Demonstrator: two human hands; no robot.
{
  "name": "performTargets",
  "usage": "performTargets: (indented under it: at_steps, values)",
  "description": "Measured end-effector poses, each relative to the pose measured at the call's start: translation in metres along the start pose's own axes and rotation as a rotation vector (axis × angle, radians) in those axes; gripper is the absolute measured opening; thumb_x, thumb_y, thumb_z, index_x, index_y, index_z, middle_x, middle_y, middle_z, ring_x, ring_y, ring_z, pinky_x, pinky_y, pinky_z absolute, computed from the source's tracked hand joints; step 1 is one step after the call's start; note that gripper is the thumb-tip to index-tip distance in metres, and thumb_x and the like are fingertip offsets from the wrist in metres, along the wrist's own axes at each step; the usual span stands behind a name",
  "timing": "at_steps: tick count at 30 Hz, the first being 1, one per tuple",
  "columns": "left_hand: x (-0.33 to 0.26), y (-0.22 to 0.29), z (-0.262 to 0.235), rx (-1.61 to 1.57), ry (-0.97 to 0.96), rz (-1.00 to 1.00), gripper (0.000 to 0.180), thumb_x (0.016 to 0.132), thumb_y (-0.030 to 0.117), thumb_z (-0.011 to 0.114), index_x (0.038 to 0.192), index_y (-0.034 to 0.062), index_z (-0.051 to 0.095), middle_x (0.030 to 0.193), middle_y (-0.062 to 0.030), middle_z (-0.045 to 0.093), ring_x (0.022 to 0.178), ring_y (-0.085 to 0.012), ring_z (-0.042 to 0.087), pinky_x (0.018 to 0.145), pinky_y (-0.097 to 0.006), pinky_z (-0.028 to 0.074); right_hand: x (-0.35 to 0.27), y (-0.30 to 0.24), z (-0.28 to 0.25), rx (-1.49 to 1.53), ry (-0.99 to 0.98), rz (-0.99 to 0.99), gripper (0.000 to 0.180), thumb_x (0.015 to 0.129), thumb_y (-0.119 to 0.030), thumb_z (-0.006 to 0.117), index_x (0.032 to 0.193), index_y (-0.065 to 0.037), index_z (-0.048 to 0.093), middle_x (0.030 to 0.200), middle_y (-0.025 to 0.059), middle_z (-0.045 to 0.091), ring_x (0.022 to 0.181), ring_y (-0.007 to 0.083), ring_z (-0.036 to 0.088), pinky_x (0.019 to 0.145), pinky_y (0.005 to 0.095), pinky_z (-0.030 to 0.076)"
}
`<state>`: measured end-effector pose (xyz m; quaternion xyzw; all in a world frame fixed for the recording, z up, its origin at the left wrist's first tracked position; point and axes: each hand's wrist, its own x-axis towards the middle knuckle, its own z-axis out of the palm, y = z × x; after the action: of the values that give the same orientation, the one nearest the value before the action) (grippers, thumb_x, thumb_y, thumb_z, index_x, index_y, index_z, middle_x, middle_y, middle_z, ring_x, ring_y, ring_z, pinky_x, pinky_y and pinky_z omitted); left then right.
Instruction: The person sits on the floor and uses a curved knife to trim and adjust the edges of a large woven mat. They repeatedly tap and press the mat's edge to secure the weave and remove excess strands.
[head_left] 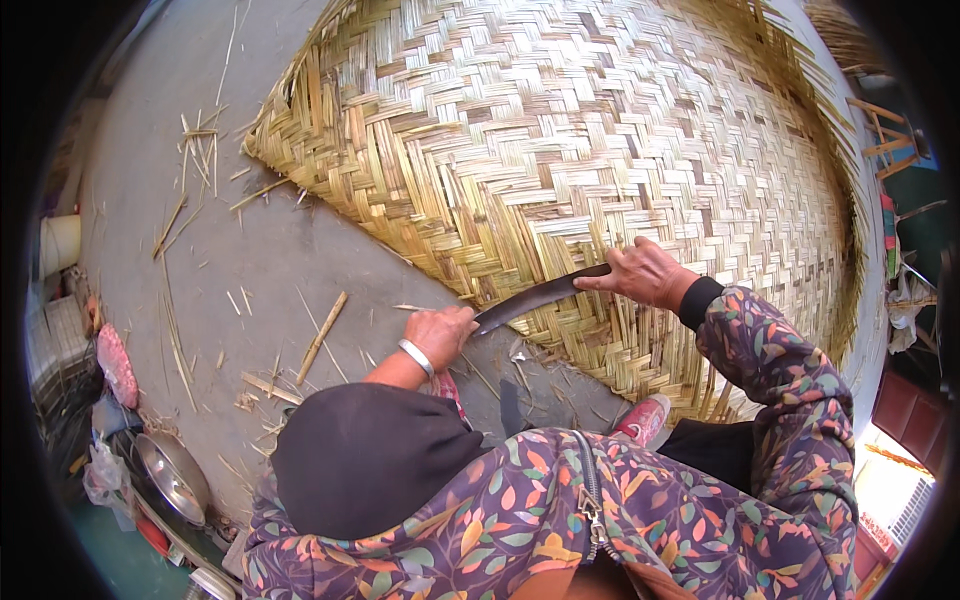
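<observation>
A long, dark curved blade (pixel 540 298) spans between my two hands, over the near edge of a large woven reed mat (pixel 600 120). My left hand (pixel 440 335), with a pale bangle on its wrist, is closed at the blade's left end, just off the mat's edge above the floor. My right hand (pixel 645 272) grips the other end above the mat, its thumb or a finger lying along the blade. Both ends of the blade are partly hidden by my fingers. Beneath it, the mat's border shows yellow-green folded strips.
Loose reed pieces (pixel 322 338) lie scattered on the grey floor (pixel 260 290). A metal basin (pixel 170 478) and a pink round thing (pixel 117 365) are at the left. My red shoe (pixel 642 420) is beside the mat's near edge. A wooden frame (pixel 885 140) stands at the far right.
</observation>
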<state>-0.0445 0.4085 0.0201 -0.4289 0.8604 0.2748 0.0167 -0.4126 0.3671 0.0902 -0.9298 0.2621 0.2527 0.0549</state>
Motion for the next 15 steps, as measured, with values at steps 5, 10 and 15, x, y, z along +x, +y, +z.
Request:
performTargets:
  at_steps: [5, 10, 15]
  values:
    - [0.0, -0.015, -0.012, -0.014, 0.028, -0.039, 0.028, 0.09, 0.035, 0.062, 0.077, 0.0113, 0.056, 0.072, -0.0084, 0.062, 0.064, -0.0309, 0.063, 0.054, -0.044, 0.049, 0.017, 0.008, -0.011, -0.016, -0.057, -0.013, 0.057, 0.099, -0.019, 0.046, 0.148, -0.044, 0.032, 0.079, 0.004, 0.05, 0.058, 0.0082, 0.05, 0.051, 0.0258, 0.044]
    - [-0.004, -0.048, -0.029, 0.043, 0.102, 0.028, 0.023, 0.087, 0.029, 0.066, 0.074, 0.0134, 0.056, 0.066, -0.0062, 0.061, 0.059, -0.0294, 0.062, 0.05, -0.042, 0.047, 0.047, 0.009, -0.027, 0.007, -0.048, 0.007, 0.053, 0.101, -0.023, 0.043, 0.149, -0.042, 0.032, 0.076, 0.0043, 0.049, 0.055, 0.0084, 0.048, 0.049, 0.0249, 0.043]
    - [0.019, -0.134, -0.089, 0.24, 0.135, -0.133, 0.02, 0.09, 0.03, 0.064, 0.08, 0.0124, 0.058, 0.075, -0.0102, 0.064, 0.058, -0.0335, 0.062, 0.051, -0.046, 0.048, 0.142, 0.024, -0.038, 0.192, 0.153, 0.162, 0.05, 0.101, -0.018, 0.041, 0.146, -0.04, 0.038, 0.075, 0.0039, 0.051, 0.051, 0.0096, 0.049, 0.049, 0.0289, 0.045]
